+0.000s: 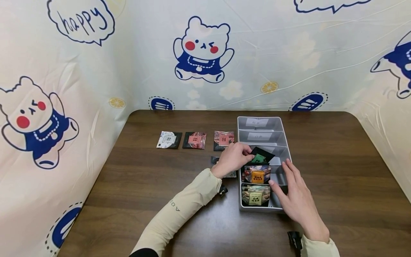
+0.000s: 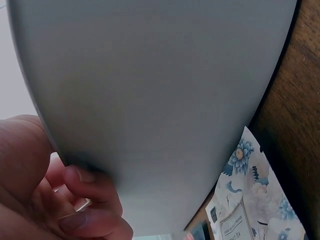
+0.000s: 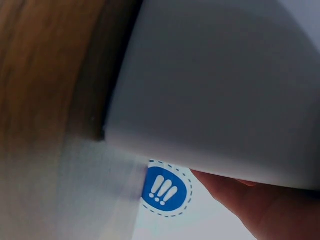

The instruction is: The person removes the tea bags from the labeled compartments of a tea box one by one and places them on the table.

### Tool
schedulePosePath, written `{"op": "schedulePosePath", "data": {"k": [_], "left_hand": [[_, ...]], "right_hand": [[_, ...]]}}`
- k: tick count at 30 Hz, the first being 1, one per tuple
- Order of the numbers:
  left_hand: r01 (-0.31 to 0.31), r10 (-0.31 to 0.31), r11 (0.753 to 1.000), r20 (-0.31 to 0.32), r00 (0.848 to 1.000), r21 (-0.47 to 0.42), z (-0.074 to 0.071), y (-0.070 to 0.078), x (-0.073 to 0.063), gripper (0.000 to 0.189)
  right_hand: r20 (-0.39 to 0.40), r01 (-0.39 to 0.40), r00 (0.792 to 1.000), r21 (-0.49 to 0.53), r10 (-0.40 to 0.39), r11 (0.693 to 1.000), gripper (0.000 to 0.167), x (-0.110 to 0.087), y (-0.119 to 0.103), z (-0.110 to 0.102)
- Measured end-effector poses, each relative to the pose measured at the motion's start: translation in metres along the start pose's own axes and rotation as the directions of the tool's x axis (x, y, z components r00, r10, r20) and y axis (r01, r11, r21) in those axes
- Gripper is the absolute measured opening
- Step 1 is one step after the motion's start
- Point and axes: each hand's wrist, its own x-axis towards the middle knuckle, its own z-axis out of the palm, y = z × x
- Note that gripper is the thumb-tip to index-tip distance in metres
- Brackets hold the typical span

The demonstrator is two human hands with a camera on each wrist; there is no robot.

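Observation:
A grey divided box [image 1: 260, 209] stands on the table, its compartments running from back to front. Between thumb and fingers my left hand [image 1: 232, 157] pinches a black tea sachet with a green label [image 1: 260, 156], tilted over a middle compartment. Nearer to me, an orange-labelled sachet [image 1: 258, 175] and a pale-green-labelled one [image 1: 255, 196] lie in the two front compartments. My right hand [image 1: 297, 198] rests at the box's right rim with its fingers extended. In the left wrist view, the box's outer wall [image 2: 165, 100] hides the pinched sachet.
Left of the box, a white-and-black sachet [image 1: 169, 140], a red-labelled sachet [image 1: 194, 140] and another red one [image 1: 223, 139] lie in a row. A floral sachet [image 2: 262, 200] lies beside the box, partly under my left arm. Paper labels [image 1: 257, 122] mark the rear compartments.

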Motion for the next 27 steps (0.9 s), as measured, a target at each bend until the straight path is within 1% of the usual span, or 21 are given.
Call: {"op": "schedulePosePath", "data": {"k": [8, 20, 27], "left_hand": [[-0.006, 0.006, 1.000, 0.017, 1.000, -0.012, -0.0011, -0.0007, 0.0001, 0.013], [0.005, -0.005, 0.999, 0.005, 1.000, -0.038, 0.0004, -0.0013, -0.0001, 0.011], [-0.006, 0.006, 0.999, -0.001, 1.000, -0.053, 0.0007, -0.0022, -0.0013, 0.011]], "right_hand": [[0.007, -0.003, 1.000, -0.002, 0.003, 1.000, 0.071, 0.0011, -0.0002, -0.0003], [0.001, -0.001, 1.000, 0.000, 0.001, 1.000, 0.071, 0.0006, -0.0006, -0.0011], [0.004, -0.006, 1.000, 0.004, 0.006, 1.000, 0.072, 0.0003, -0.0004, -0.0013]]}}
